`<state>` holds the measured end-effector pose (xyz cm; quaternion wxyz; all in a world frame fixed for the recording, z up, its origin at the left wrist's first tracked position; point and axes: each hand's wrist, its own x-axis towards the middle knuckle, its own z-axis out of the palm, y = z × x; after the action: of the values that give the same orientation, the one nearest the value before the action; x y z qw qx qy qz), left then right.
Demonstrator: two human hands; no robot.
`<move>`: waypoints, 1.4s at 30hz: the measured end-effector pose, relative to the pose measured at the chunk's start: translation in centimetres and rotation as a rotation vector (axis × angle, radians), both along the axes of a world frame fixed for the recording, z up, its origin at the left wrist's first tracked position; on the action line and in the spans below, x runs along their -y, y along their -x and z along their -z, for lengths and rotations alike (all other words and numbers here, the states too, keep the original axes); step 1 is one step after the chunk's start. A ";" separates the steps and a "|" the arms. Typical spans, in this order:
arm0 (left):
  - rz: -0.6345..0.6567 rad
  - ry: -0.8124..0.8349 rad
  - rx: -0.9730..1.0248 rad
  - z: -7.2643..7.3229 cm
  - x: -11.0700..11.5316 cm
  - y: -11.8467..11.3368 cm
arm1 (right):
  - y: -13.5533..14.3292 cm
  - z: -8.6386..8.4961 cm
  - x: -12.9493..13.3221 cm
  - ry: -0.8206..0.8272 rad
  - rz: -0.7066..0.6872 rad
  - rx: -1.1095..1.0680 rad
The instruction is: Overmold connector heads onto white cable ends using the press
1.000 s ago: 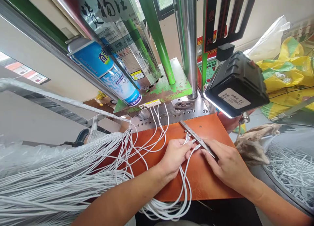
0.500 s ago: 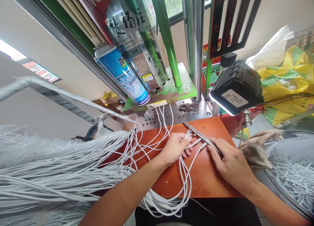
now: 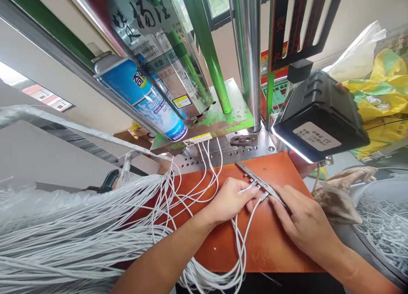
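Observation:
My right hand [image 3: 307,219] grips the near end of a narrow metal bar [image 3: 272,192] that lies slanted over the orange worktop. My left hand [image 3: 231,200] is closed in a pinch on white cables at the bar's left edge. Their ends are partly covered by my thumb and fingers. One white cable [image 3: 256,206] runs up to a small connector [image 3: 264,196] seated against the bar, close to my right fingertips. Below my left hand the white cables [image 3: 219,270] hang in a loop over the front edge.
A green press with a spray can [image 3: 145,100] stands behind the orange worktop [image 3: 274,234]. A black lamp [image 3: 321,115] is lit at the right. Thick bundles of white cables [image 3: 79,226] fill the left. A bin of white scraps [image 3: 382,234] and a cloth [image 3: 341,196] are at the right.
My left hand has moved slightly right along the bar, from the cable end near its far part to the middle ones. My right hand still holds the bar. The view has shifted slightly.

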<state>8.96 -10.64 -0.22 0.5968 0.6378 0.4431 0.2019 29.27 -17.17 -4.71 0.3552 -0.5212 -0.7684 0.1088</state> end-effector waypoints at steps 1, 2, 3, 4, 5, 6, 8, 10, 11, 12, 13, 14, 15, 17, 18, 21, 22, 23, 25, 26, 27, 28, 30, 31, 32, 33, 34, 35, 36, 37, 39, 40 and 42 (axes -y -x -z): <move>0.008 0.050 0.010 0.0 0.0 0.0 | 0.0 0.0 0.0 0.010 -0.007 -0.011; -0.003 0.097 0.020 0.0 0.0 0.0 | 0.0 0.1 0.0 0.018 -0.015 -0.020; -0.028 0.136 0.032 0.0 0.0 0.0 | 0.0 0.1 0.0 0.022 -0.024 -0.025; -0.063 0.172 0.046 0.0 -0.1 -0.1 | 0.1 0.1 0.0 0.024 -0.032 -0.028; -0.097 0.208 0.064 0.0 -0.1 -0.1 | 0.1 0.1 0.0 0.026 -0.040 -0.031; -0.118 0.245 0.081 0.0 -0.2 -0.1 | 0.1 0.1 0.0 0.031 -0.045 -0.036; -0.133 0.296 0.095 0.0 -0.3 0.0 | 0.1 0.0 0.0 0.050 -0.042 -0.046; -0.134 0.299 0.088 0.0 -0.4 0.0 | 0.1 0.0 0.0 0.065 -0.025 -0.052; -0.140 0.285 0.084 0.1 -0.3 0.0 | 0.0 0.0 0.1 0.069 -0.017 -0.053; -0.156 0.265 0.082 0.2 -0.3 -0.1 | 0.0 0.0 0.1 0.074 -0.013 -0.054; -0.177 0.245 0.082 0.3 -0.2 -0.2 | 0.0 0.1 0.1 0.079 -0.017 -0.058; -0.200 0.230 0.082 0.5 0.0 -0.4 | -0.1 0.2 0.1 0.087 -0.029 -0.065; -0.228 0.219 0.081 0.6 0.1 -0.6 | -0.2 0.2 0.2 0.096 -0.044 -0.074; -0.274 0.198 0.082 0.8 0.4 -1.1 | -0.3 0.4 0.2 0.108 -0.071 -0.091; -0.287 0.191 0.087 0.9 0.5 -1.3 | -0.3 0.4 0.2 0.113 -0.078 -0.096; -0.306 0.176 0.109 1.1 0.6 -1.6 | -0.3 0.3 0.1 0.102 -0.101 -0.098; -0.305 0.176 0.110 1.1 0.6 -1.6 | -0.2 0.2 0.1 0.094 -0.116 -0.096; -0.305 0.172 0.106 1.1 0.6 -1.6 | -0.1 0.0 0.1 0.090 -0.133 -0.095; -0.258 0.165 0.096 1.0 0.3 -1.4 | 0.2 -0.2 0.1 0.079 -0.130 -0.100; -0.201 0.161 0.098 0.8 0.1 -1.2 | 0.3 -0.3 0.0 0.073 -0.107 -0.104; -0.131 0.148 0.101 0.6 -0.1 -0.9 | 0.5 -0.4 0.0 0.066 -0.077 -0.107; -0.067 0.124 0.095 0.4 -0.3 -0.6 | 0.6 -0.4 0.0 0.062 -0.047 -0.110; -0.048 0.029 0.037 0.2 -0.6 0.2 | 0.6 -0.5 -0.1 0.063 -0.004 -0.108; -0.107 -0.030 -0.004 0.1 -0.7 0.6 | 0.6 -0.5 -0.1 0.070 0.001 -0.105; -0.181 -0.072 -0.044 0.2 -0.7 1.1 | 0.6 -0.5 -0.2 0.074 0.007 -0.104; -0.246 -0.086 -0.075 0.3 -0.8 1.5 | 0.5 -0.5 -0.2 0.075 0.014 -0.102; -0.284 -0.069 -0.089 0.5 -0.8 1.8 | 0.5 -0.5 -0.2 0.074 0.021 -0.098; -0.287 -0.028 -0.085 0.6 -0.7 2.1 | 0.5 -0.5 -0.2 0.073 0.027 -0.092; -0.268 0.023 -0.069 0.7 -0.7 2.3 | 0.4 -0.5 -0.1 0.076 0.029 -0.085; -0.245 0.067 -0.046 0.8 -0.7 2.4 | 0.4 -0.5 -0.1 0.079 0.030 -0.079; -0.215 0.120 0.007 0.8 -0.8 2.6 | 0.4 -0.5 -0.2 0.091 0.029 -0.075; -0.206 0.135 0.021 0.7 -0.8 2.6 | 0.3 -0.6 -0.2 0.097 0.026 -0.080; -0.193 0.167 0.020 0.5 -1.0 2.6 | 0.3 -0.6 -0.2 0.117 0.019 -0.096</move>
<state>6.38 -9.68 -0.73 0.6300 0.5383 0.5117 0.2269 29.01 -16.96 -4.09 0.3617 -0.5425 -0.7377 0.1748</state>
